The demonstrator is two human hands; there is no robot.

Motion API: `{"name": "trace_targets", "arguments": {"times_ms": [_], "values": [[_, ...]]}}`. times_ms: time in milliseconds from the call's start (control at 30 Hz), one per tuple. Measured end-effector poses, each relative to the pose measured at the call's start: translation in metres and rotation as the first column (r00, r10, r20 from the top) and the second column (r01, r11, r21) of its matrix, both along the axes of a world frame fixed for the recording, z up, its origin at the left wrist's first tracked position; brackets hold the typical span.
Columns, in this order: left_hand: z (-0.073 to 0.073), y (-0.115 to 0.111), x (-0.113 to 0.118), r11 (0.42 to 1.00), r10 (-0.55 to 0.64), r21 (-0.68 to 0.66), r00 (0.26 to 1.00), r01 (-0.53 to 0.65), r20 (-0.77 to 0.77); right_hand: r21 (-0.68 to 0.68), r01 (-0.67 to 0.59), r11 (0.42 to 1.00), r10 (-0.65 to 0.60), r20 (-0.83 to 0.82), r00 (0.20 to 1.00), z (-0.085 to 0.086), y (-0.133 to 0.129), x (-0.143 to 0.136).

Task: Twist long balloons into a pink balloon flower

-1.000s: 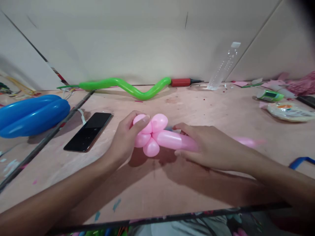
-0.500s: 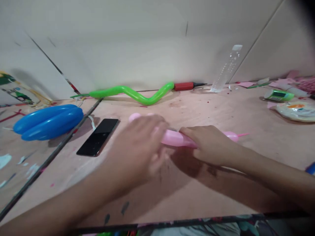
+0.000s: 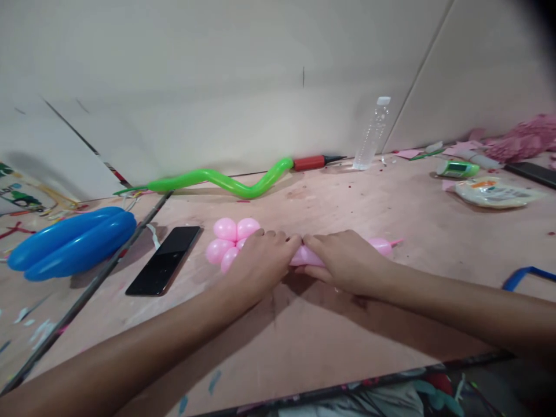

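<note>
A long pink balloon (image 3: 306, 256) lies across the middle of the view, just above the pinkish tabletop. Several round pink bubbles (image 3: 225, 229) cluster at its left end, partly behind my left hand (image 3: 270, 259), whose fingers are wrapped over the balloon. My right hand (image 3: 347, 259) is closed round it just to the right, the two hands nearly touching. Beyond my right hand the balloon's end (image 3: 380, 247) shows, with a thin uninflated tip pointing right.
Left of my hands lie a black phone (image 3: 164, 260) and a folded blue balloon (image 3: 73, 243). Along the wall are a bent green balloon (image 3: 243, 189), a red pump (image 3: 309, 163) and a clear bottle (image 3: 372, 134). A green-labelled tube (image 3: 457, 168) and a plastic packet (image 3: 490, 192) lie at right.
My left hand, blurred over the balloon before, now grips it beside my right hand. More of the pink bubbles shows at the left. The view has shifted slightly right and up.
</note>
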State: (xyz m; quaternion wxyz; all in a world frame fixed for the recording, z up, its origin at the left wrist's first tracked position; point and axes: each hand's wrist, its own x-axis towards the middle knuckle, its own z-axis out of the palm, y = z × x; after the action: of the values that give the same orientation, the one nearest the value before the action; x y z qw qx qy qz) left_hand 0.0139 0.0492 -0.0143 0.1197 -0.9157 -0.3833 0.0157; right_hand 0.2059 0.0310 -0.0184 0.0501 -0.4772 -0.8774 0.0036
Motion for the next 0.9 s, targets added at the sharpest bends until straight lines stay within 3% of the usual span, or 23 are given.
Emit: {"name": "trace_targets", "arguments": {"times_ms": [200,667,800,900], "values": [[-0.004,-0.004,-0.004,0.997,0.020,-0.080,0.999,-0.022,-0.028,-0.001,-0.057,0.998,0.057,0.016,0.998,-0.009,0.001,-0.003],[-0.016,-0.006,-0.001,0.999,-0.006,-0.047,0.999,0.004,-0.033,-0.031,-0.166,0.986,0.169,0.136,0.976,-0.014,-0.001,-0.003],[-0.014,-0.006,-0.002,0.999,-0.007,-0.051,0.999,0.005,-0.034,-0.004,-0.125,0.992,0.125,0.061,0.990,-0.012,-0.001,-0.002],[-0.005,-0.006,-0.008,1.000,0.019,0.023,0.999,-0.019,-0.027,0.064,-0.085,0.994,0.086,-0.008,0.996,-0.006,-0.002,0.004]]}}
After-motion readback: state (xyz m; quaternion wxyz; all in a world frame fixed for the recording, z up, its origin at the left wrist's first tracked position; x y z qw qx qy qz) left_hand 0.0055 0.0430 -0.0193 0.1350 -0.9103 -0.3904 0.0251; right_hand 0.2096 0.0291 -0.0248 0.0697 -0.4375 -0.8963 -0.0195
